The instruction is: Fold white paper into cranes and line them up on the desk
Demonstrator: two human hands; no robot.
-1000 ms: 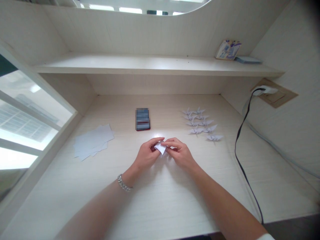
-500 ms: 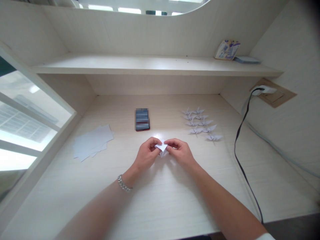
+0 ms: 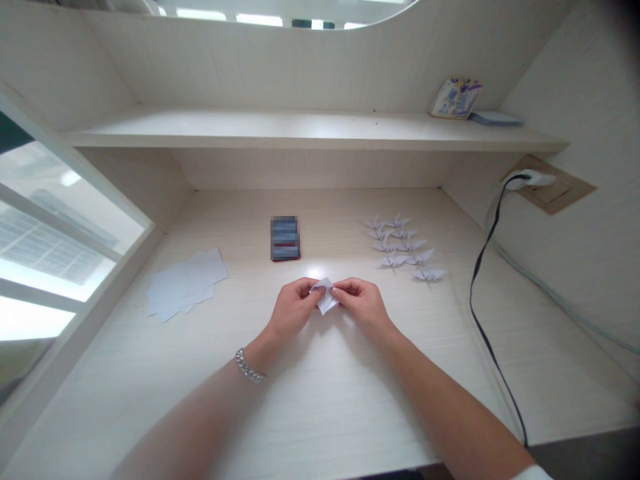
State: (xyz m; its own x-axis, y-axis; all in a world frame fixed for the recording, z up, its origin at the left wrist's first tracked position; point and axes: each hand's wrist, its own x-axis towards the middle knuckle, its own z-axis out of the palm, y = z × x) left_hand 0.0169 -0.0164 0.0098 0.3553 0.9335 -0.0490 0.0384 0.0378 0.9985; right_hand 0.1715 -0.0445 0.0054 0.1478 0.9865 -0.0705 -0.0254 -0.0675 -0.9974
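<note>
A small folded piece of white paper [image 3: 327, 300] is pinched between my two hands, over the middle of the pale desk [image 3: 320, 387]. My left hand [image 3: 295, 307] grips its left side with thumb and fingers, and a chain bracelet circles that wrist. On the opposite side, the thumb and fingers of my right hand [image 3: 363, 303] close on the paper's right part. One pointed corner of the paper faces down toward me. Fingers hide its outer edges. Several folded paper cranes [image 3: 400, 247] stand in rows to the right, beyond my right hand.
Loose white paper sheets [image 3: 187, 283] lie overlapping on the left. A dark phone-like object [image 3: 285, 238], its face pixelated, rests behind my hands. A black cord [image 3: 475, 293] runs down from a wall socket [image 3: 555, 187] at right. Above, a shelf [image 3: 280, 127] carries a colourful packet [image 3: 456, 99].
The upper flap of the paper, earlier a flat triangle pointing down, now stands raised with its tip up, and more of the lower point shows. Both hands stay nearly in place.
</note>
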